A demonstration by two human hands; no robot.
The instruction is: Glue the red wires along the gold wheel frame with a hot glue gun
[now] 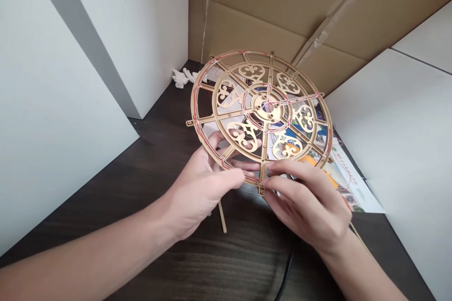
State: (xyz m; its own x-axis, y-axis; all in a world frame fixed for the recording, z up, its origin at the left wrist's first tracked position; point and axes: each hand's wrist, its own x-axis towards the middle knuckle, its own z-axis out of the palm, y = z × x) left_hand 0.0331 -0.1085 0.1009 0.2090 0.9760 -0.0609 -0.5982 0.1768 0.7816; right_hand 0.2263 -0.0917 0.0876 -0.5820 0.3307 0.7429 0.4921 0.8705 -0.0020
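A round gold openwork frame (271,106) with spokes, scroll ornaments and a central hub is held tilted above the dark table. Thin red and white wires run along its outer rim, inner ring and some spokes. My left hand (208,178) grips the rim at the lower left, thumb on top and fingers underneath, partly seen through the gaps. My right hand (310,197) is closed at the near end of the bottom spoke, its fingertips touching the rim beside a small tab. Whether the right fingertips also pinch a wire is too small to tell.
Printed colourful sheets (353,178) lie on the dark table (148,174) beneath and right of the frame. Crumpled white tissue (180,78) is at the back left. A thin stick (222,217) and a black cable (284,277) lie nearer. White panels and cardboard (254,14) surround the table.
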